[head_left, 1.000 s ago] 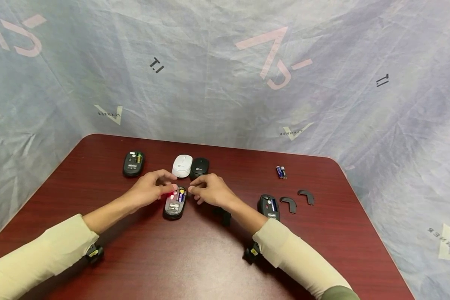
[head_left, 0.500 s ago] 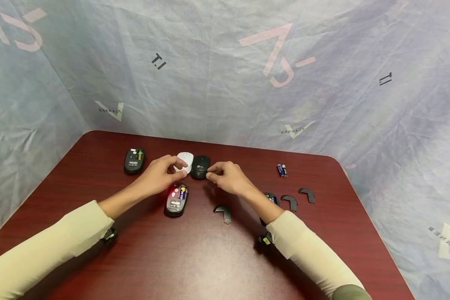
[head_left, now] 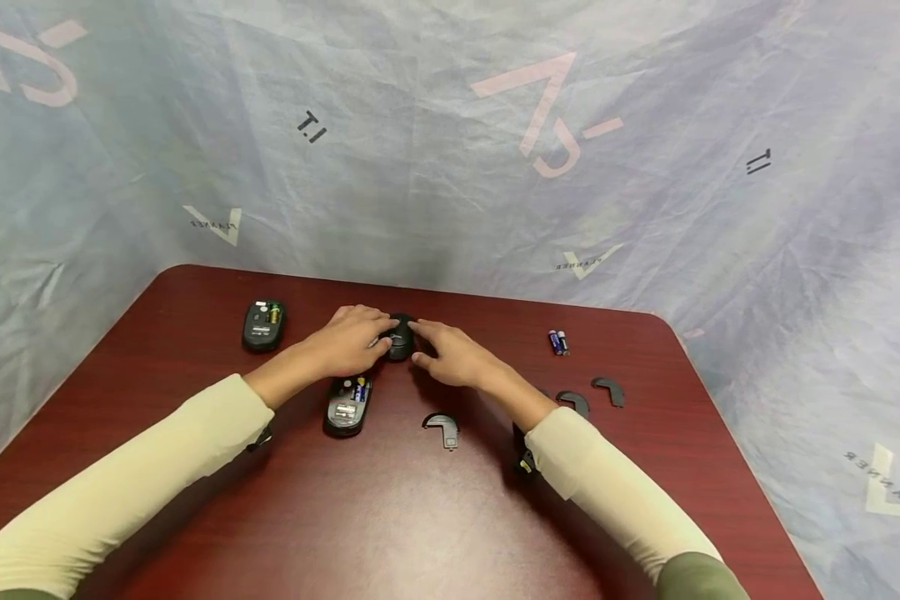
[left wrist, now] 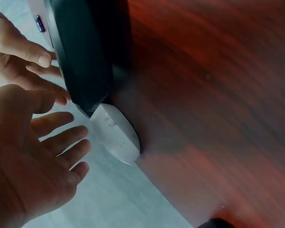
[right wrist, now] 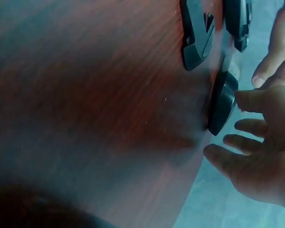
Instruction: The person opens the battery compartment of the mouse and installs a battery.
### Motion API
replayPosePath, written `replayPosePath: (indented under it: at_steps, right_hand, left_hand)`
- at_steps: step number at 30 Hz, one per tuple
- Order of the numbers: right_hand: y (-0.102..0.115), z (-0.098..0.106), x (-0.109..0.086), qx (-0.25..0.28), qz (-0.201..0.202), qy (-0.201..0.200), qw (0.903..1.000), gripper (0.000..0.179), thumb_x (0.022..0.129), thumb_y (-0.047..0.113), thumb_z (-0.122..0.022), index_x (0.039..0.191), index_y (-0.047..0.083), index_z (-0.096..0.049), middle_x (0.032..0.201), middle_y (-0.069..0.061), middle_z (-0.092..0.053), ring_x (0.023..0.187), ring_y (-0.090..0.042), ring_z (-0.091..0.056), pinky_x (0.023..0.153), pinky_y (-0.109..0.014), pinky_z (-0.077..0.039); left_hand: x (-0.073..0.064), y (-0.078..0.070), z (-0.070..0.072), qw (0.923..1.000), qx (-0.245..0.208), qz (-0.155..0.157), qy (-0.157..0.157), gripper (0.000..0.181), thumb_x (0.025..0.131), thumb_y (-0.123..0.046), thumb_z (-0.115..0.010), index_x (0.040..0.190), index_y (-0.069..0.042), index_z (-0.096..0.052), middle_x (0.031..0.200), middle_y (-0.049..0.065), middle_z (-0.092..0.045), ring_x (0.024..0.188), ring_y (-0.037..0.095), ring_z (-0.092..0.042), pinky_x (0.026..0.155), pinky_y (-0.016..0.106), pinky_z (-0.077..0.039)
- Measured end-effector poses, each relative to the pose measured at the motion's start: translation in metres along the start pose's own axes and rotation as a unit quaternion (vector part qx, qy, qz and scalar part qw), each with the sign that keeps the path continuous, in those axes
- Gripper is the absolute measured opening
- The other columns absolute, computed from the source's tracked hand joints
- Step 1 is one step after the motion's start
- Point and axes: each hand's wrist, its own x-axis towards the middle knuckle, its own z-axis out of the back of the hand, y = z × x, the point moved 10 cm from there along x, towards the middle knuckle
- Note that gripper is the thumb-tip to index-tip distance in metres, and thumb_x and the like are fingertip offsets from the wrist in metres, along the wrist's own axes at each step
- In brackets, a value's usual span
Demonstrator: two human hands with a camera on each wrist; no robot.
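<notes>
An upright black mouse [head_left: 401, 340] sits at the back centre between both hands. My left hand [head_left: 354, 342] hovers over the white mouse [left wrist: 116, 135], which it hides in the head view, its fingertips at the black mouse's left side. From the other side, my right hand [head_left: 453, 354] reaches in with loosely bent fingers, fingertips at the black mouse's right edge. Neither hand is closed round anything. Just in front of my left hand, an overturned mouse [head_left: 345, 417] lies with its battery compartment uncovered and a battery [head_left: 360, 390] inside.
A loose black battery cover [head_left: 442, 429] lies right of centre. Two more covers [head_left: 609, 390] and two batteries [head_left: 558, 342] lie farther right. Another overturned mouse [head_left: 263, 327] with a battery is at back left. My right forearm mostly hides a mouse beside the covers.
Both hands have left the overturned mouse and moved to the back, the left over the white mouse, the right beside the black one. The cover beneath the right arm has come into view.
</notes>
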Motion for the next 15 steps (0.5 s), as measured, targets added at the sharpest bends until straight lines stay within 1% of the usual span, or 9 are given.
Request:
replayPosePath:
  at_steps: [3, 6, 8, 9, 12, 15]
  right_hand:
    - [0.006, -0.008, 0.002, -0.034, 0.019, 0.034, 0.9986, 0.066, 0.119, 0.023, -0.059, 0.177, 0.006, -0.034, 0.185, -0.021, -0.03, 0.173, -0.038, -0.033, 0.144, -0.051, -0.032]
    - [0.011, -0.013, 0.004, -0.057, 0.03, 0.059, 0.9961, 0.066, 0.12, 0.024, -0.056, 0.178, 0.006, -0.03, 0.186, -0.021, -0.027, 0.174, -0.038, -0.028, 0.146, -0.05, -0.027]
    - [0.01, -0.017, 0.006, -0.066, 0.027, 0.077, 0.9944, 0.066, 0.121, 0.026, -0.053, 0.179, 0.007, -0.028, 0.187, -0.02, -0.026, 0.175, -0.038, -0.025, 0.146, -0.05, -0.025]
    - [0.004, -0.021, 0.009, -0.07, 0.032, 0.077, 0.994, 0.066, 0.122, 0.029, -0.052, 0.179, 0.009, -0.028, 0.186, -0.019, -0.027, 0.175, -0.036, -0.025, 0.147, -0.048, -0.024]
    - [-0.011, -0.03, 0.018, -0.072, 0.019, 0.094, 0.9929, 0.067, 0.122, 0.033, -0.051, 0.18, 0.012, -0.026, 0.187, -0.016, -0.026, 0.177, -0.032, -0.022, 0.147, -0.047, -0.023]
    - [-0.041, -0.042, 0.032, -0.073, 0.027, 0.083, 0.9935, 0.068, 0.121, 0.038, -0.053, 0.18, 0.014, -0.03, 0.187, -0.013, -0.029, 0.176, -0.03, -0.024, 0.147, -0.048, -0.025]
  left_hand:
    - [-0.003, -0.002, -0.004, 0.9991, 0.032, 0.001, 0.029, 0.05, 0.119, -0.026, -0.053, 0.16, 0.001, -0.06, 0.165, 0.027, -0.059, 0.161, 0.046, -0.049, 0.139, 0.07, -0.029]
    - [-0.005, -0.004, -0.005, 0.9981, 0.047, -0.002, 0.038, 0.05, 0.119, -0.026, -0.051, 0.16, 0.002, -0.06, 0.164, 0.026, -0.06, 0.161, 0.045, -0.05, 0.14, 0.07, -0.028]
    - [-0.005, -0.005, -0.006, 0.9979, 0.05, -0.003, 0.041, 0.051, 0.119, -0.025, -0.049, 0.161, 0.001, -0.059, 0.164, 0.026, -0.06, 0.161, 0.045, -0.049, 0.14, 0.07, -0.027]
    - [-0.005, -0.006, -0.006, 0.9978, 0.05, -0.003, 0.043, 0.051, 0.119, -0.025, -0.049, 0.161, 0.001, -0.058, 0.165, 0.026, -0.06, 0.161, 0.045, -0.049, 0.14, 0.07, -0.026]
    - [-0.004, -0.008, -0.007, 0.9981, 0.041, -0.002, 0.047, 0.05, 0.119, -0.025, -0.048, 0.162, 0.0, -0.058, 0.165, 0.025, -0.06, 0.162, 0.044, -0.048, 0.141, 0.07, -0.024]
    - [-0.001, -0.014, -0.007, 0.9984, 0.028, -0.006, 0.05, 0.05, 0.119, -0.024, -0.049, 0.161, 0.0, -0.059, 0.164, 0.025, -0.061, 0.161, 0.045, -0.048, 0.141, 0.069, -0.023]
